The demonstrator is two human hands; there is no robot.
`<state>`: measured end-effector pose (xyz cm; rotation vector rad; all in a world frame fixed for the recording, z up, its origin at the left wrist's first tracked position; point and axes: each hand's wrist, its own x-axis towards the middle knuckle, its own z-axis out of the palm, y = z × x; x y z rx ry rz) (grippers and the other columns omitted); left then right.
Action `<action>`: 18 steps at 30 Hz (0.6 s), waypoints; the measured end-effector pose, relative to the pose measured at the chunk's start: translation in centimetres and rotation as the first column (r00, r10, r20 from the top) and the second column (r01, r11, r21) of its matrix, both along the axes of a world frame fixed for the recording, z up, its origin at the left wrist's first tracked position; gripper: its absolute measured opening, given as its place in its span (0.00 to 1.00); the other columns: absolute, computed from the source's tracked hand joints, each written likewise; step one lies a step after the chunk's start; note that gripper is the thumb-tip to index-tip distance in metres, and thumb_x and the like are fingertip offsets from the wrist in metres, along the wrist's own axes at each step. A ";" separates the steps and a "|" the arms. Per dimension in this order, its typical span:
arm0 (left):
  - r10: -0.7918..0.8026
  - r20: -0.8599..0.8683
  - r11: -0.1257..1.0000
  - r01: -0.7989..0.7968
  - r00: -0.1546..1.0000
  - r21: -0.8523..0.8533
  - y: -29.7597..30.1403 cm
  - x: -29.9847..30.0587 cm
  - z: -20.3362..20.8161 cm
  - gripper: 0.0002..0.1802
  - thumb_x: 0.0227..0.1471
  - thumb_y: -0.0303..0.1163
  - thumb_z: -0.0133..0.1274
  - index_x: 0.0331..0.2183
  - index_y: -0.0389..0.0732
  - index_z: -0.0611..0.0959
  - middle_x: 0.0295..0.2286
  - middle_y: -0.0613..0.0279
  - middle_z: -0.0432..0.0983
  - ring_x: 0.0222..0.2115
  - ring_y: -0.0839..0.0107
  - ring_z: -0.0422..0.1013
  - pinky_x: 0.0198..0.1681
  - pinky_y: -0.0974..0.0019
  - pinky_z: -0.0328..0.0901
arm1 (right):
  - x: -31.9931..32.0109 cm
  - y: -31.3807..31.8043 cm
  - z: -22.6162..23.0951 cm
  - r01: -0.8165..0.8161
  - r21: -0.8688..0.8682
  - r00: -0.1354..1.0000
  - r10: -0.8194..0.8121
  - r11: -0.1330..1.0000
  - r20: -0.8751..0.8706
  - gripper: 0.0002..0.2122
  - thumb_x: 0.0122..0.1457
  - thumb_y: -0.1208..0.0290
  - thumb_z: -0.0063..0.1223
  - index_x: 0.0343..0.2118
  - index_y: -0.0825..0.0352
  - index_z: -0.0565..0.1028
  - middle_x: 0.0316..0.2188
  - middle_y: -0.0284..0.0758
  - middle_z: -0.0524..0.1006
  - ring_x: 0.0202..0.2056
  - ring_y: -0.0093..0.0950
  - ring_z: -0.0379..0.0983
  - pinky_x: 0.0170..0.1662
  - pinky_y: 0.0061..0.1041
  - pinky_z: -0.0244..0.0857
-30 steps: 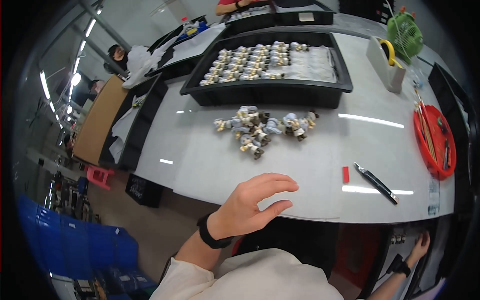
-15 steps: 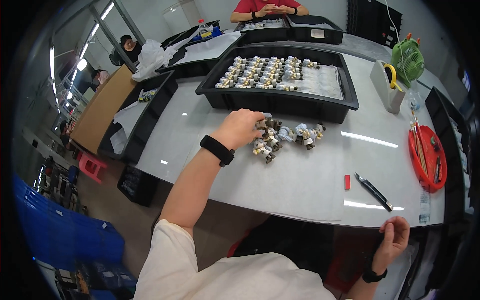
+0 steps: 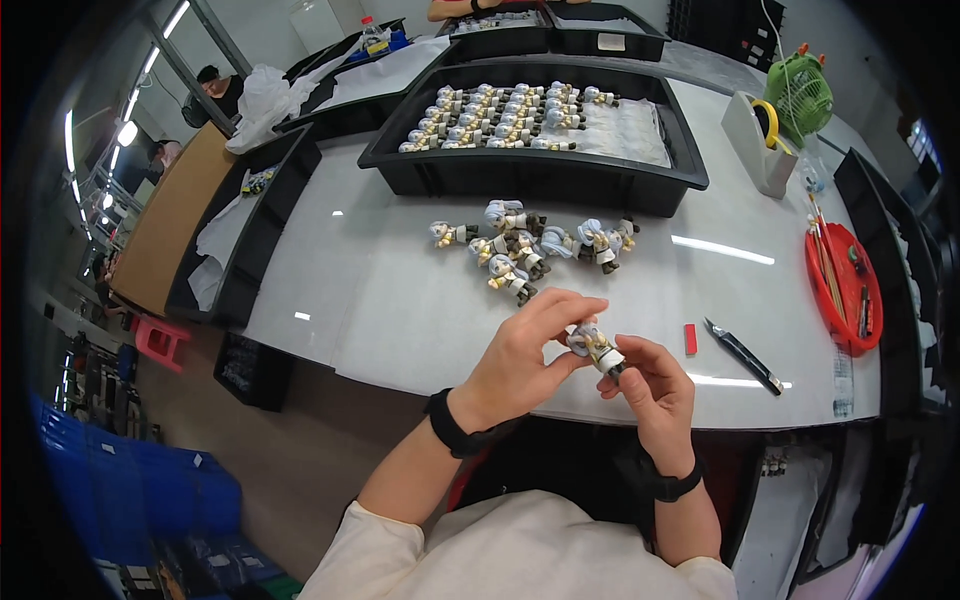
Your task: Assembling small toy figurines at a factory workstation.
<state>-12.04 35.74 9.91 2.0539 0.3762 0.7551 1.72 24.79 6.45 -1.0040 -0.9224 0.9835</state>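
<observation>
A small figurine [image 3: 600, 350] with pale hair, a white outfit and dark boots is held between both hands above the near part of the table. My left hand [image 3: 532, 345] grips its head end with thumb and fingers. At the boot end, my right hand [image 3: 655, 392] pinches it. Beyond them lies a loose group of similar figurines [image 3: 515, 245], several of them on their sides. Behind that group, a black tray [image 3: 520, 188] carries rows of the same figurines on white padding, with bare padding at its right side.
To the right lie a black-handled craft knife [image 3: 745, 358] and a small red block [image 3: 690, 339]. A red basket [image 3: 870, 262] holds brushes. Farther back stand a green fan [image 3: 802, 95] and a white holder [image 3: 750, 145]. Another black tray [image 3: 250, 225] lines the left edge; people sit beyond.
My left hand has come back from the group toward me with a figurine. My right hand has risen from the table's edge and meets it. The view has shifted slightly.
</observation>
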 end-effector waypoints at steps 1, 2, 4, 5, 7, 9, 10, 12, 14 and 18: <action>0.091 0.129 0.979 -0.066 0.987 -0.191 -0.4 0.3 -0.9 0.25 0.38 0.15 0.53 0.43 0.36 0.71 0.34 0.62 0.69 0.37 0.72 0.68 0.39 0.72 0.65 | -0.1 0.2 -0.2 0.013 0.005 0.997 -0.014 1.000 0.071 0.18 0.53 0.77 0.48 0.47 0.73 0.62 0.35 0.36 0.70 0.33 0.23 0.69 0.37 0.20 0.66; 0.203 0.234 0.919 -0.103 0.951 -0.381 -0.5 0.5 -1.5 0.23 0.41 0.15 0.51 0.43 0.34 0.71 0.37 0.61 0.69 0.39 0.72 0.67 0.41 0.71 0.64 | -0.2 0.3 -0.4 0.013 0.000 0.997 -0.013 1.000 0.073 0.18 0.53 0.77 0.48 0.47 0.73 0.62 0.35 0.36 0.70 0.33 0.23 0.69 0.37 0.20 0.66; 0.213 0.218 0.835 -0.061 0.953 -0.547 -0.4 0.4 -2.2 0.20 0.44 0.17 0.48 0.43 0.33 0.70 0.39 0.60 0.68 0.40 0.72 0.66 0.44 0.69 0.62 | -0.3 0.5 -0.7 0.040 -0.029 0.999 -0.040 0.999 0.012 0.18 0.52 0.79 0.49 0.46 0.73 0.62 0.35 0.36 0.69 0.34 0.23 0.69 0.38 0.20 0.66; 0.217 0.200 0.724 -0.021 0.955 -0.689 -0.3 0.3 -2.5 0.18 0.47 0.19 0.46 0.43 0.32 0.70 0.42 0.59 0.68 0.42 0.72 0.65 0.47 0.68 0.61 | -0.4 0.6 -0.8 0.038 -0.035 0.999 -0.038 0.999 0.013 0.18 0.52 0.79 0.49 0.46 0.73 0.62 0.35 0.36 0.69 0.34 0.23 0.69 0.38 0.20 0.66; 0.224 0.203 0.634 0.016 0.953 -0.773 0.0 0.4 -3.5 0.17 0.49 0.21 0.44 0.44 0.33 0.70 0.43 0.59 0.67 0.42 0.72 0.65 0.48 0.67 0.60 | -0.7 0.8 -1.0 0.106 -0.016 0.994 -0.106 0.994 -0.001 0.17 0.52 0.80 0.49 0.45 0.73 0.62 0.37 0.36 0.67 0.35 0.24 0.69 0.39 0.21 0.66; 0.233 0.206 0.535 0.051 0.950 -0.843 0.1 0.5 -4.0 0.16 0.51 0.22 0.42 0.44 0.33 0.70 0.44 0.58 0.66 0.43 0.73 0.65 0.49 0.67 0.59 | -0.6 1.0 -1.1 0.099 -0.026 0.995 -0.099 0.995 0.013 0.17 0.52 0.81 0.48 0.45 0.73 0.61 0.38 0.36 0.66 0.35 0.24 0.69 0.40 0.21 0.66; 0.221 0.222 0.531 0.073 0.950 -0.844 0.0 0.6 -4.2 0.16 0.52 0.23 0.41 0.44 0.33 0.70 0.43 0.58 0.67 0.42 0.73 0.65 0.48 0.67 0.59 | -0.5 1.1 -1.2 0.096 -0.030 0.995 -0.095 0.995 0.026 0.17 0.52 0.81 0.47 0.45 0.73 0.61 0.38 0.37 0.65 0.36 0.25 0.69 0.40 0.21 0.66; 0.215 0.239 0.524 0.094 0.947 -0.846 0.0 0.7 -4.4 0.15 0.53 0.23 0.40 0.44 0.33 0.70 0.42 0.58 0.68 0.42 0.73 0.65 0.48 0.67 0.59 | -0.6 1.2 -1.2 0.090 -0.045 0.995 -0.089 0.995 0.034 0.17 0.52 0.82 0.47 0.46 0.72 0.61 0.39 0.37 0.65 0.36 0.25 0.69 0.41 0.21 0.65; 0.227 0.290 0.544 0.125 0.930 -0.829 0.0 0.7 -4.3 0.14 0.53 0.24 0.41 0.43 0.33 0.70 0.42 0.58 0.68 0.41 0.74 0.65 0.47 0.68 0.60 | -0.6 1.2 -1.2 0.085 -0.060 0.996 -0.083 0.995 0.044 0.17 0.52 0.82 0.46 0.46 0.72 0.60 0.39 0.37 0.65 0.37 0.25 0.69 0.41 0.21 0.65; 0.206 0.281 0.575 0.116 0.937 -0.810 0.0 0.7 -4.6 0.14 0.53 0.24 0.42 0.43 0.33 0.71 0.41 0.59 0.69 0.40 0.74 0.66 0.46 0.68 0.61 | -0.6 0.9 -1.2 0.077 -0.067 0.995 -0.072 0.995 0.073 0.17 0.52 0.82 0.47 0.46 0.73 0.60 0.39 0.37 0.65 0.38 0.26 0.69 0.41 0.21 0.65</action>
